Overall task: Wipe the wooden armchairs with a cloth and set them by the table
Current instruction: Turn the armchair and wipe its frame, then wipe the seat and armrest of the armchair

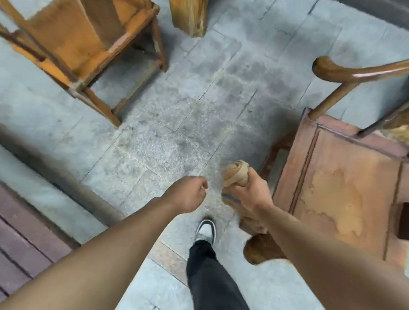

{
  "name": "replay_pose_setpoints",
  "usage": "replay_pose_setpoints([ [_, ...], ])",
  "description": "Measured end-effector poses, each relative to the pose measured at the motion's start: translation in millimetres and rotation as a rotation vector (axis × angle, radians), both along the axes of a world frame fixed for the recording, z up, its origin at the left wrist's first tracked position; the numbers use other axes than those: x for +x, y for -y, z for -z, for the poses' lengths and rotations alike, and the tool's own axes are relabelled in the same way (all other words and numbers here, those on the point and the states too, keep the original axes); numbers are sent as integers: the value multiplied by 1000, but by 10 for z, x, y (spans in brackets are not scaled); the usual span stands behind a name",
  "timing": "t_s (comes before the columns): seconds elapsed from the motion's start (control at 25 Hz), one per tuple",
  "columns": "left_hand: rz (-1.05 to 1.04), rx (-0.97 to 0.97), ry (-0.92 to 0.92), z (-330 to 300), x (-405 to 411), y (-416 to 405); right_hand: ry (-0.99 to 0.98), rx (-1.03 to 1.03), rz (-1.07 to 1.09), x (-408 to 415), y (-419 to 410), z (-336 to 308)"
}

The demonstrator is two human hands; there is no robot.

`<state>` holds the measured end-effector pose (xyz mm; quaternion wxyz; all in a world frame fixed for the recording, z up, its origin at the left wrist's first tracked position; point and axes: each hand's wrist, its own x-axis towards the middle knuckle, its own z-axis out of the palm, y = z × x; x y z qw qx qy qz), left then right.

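While right hand point(247, 191) grips cloth point(236, 172) (no writing legible), left hand point(191, 190) curled

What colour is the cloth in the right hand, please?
Tan, a wadded cloth held in the right hand; head view.
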<state>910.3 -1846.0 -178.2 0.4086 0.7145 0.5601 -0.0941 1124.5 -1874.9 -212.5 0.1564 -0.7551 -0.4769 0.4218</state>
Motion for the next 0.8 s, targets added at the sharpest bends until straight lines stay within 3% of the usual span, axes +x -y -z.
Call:
replay_pose_setpoints([
  [0.44, 644, 37, -1, -30, 679, -2076, -65, 1, 702, 70, -759, -149],
  [0.56, 698, 76, 72, 36, 901, -2514, -43, 73, 935, 97, -958, -137],
  [0.68, 820, 74, 115, 42, 1248, -2767, -57, 106, 1191, 267, -1023, -212],
  [0.8, 1008, 29, 66, 52, 1901, -2814, -60, 181, 1303, 620, -932, -301],
])
